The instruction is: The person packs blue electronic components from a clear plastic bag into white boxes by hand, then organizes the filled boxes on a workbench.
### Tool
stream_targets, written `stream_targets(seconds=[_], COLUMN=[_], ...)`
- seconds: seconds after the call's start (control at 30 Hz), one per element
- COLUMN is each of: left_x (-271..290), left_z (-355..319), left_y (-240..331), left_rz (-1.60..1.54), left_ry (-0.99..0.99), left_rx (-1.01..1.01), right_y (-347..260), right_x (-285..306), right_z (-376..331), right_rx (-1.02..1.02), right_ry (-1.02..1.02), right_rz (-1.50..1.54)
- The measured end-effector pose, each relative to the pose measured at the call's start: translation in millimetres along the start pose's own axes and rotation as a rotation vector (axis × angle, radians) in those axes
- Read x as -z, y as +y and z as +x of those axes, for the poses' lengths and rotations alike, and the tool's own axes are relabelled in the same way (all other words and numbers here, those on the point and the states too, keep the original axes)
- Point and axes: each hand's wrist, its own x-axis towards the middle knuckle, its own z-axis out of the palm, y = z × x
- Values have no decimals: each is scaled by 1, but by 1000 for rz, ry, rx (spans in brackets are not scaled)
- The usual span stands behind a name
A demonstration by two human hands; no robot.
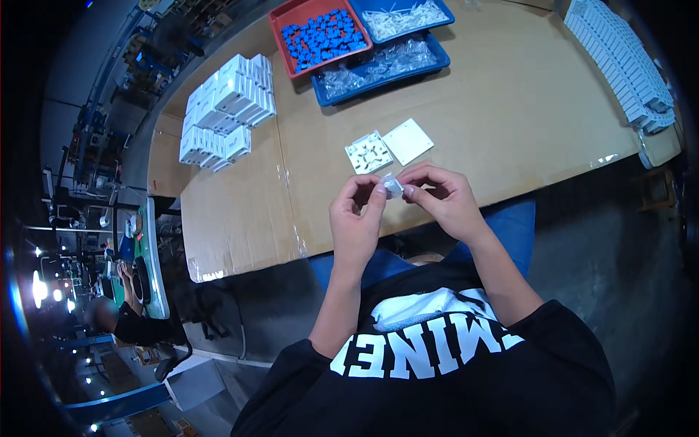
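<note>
Between my two hands, above the near part of the cardboard-covered table, is a small clear plastic bag [392, 186] with something pale inside that I cannot make out. My left hand [357, 211] pinches the bag's left side between thumb and fingertips. On its right side, the thumb and forefinger of my right hand [445, 200] grip it too. Just beyond my hands lies an open square white plastic housing [368, 153] with its moulded inside facing up. Beside it to the right is a flat square white cover [408, 141].
At the back stand a red tray [293, 67] of blue parts, a blue tray [445, 20] of white sticks and another blue tray [325, 99] of small bags. White boxes [226, 109] are stacked at left; rows of white pieces [619, 65] line the right. Another person [138, 320] sits far left.
</note>
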Motion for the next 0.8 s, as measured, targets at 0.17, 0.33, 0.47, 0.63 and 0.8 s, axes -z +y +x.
stream_targets(seconds=[0.17, 0.33, 0.47, 0.63, 0.8], left_x=[0, -2, 1, 0, -4], left_z=[-1, 1, 0, 4, 10], left_y=[-12, -23, -30, -35, -40], left_rz=[7, -183, -207, -244, -275], left_ry=[-11, 43, 0, -41, -137], left_rx=[67, 97, 155, 148, 178], right_y=[10, 9, 8, 16, 22], right_x=[0, 1, 3, 3, 9], right_z=[4, 3, 3, 8, 19], right_rx=[-39, 39, -20, -47, 7], right_ry=[54, 41, 3, 25, -40], right_rz=[-110, -248, -173, -248, -333])
